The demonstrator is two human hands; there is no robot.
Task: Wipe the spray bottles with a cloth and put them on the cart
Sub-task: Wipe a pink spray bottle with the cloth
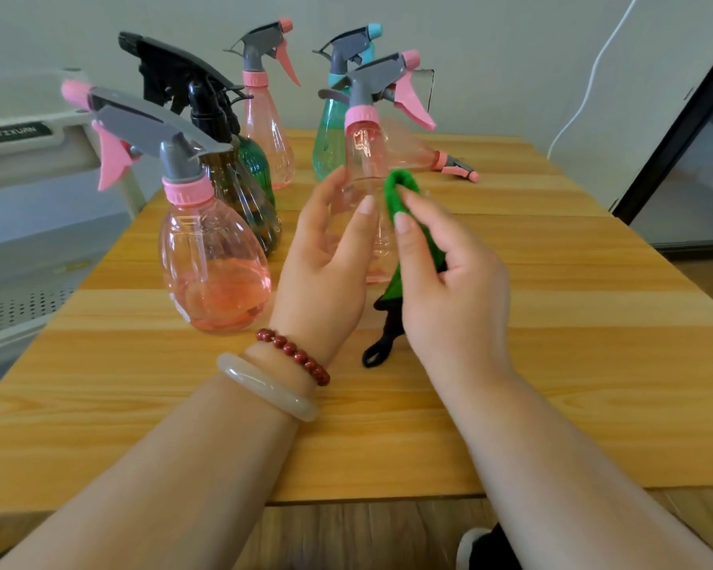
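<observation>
A clear pink spray bottle with a grey and pink trigger head stands upright at the table's middle. My left hand grips its lower body from the left. My right hand pinches a green cloth and presses it against the bottle's right side; a black loop of the cloth hangs down onto the table. Another pink bottle stands close on the left.
Behind stand a dark brown bottle, a green bottle, a pink bottle and a teal bottle; one pink bottle lies on its side. A white cart stands left of the wooden table.
</observation>
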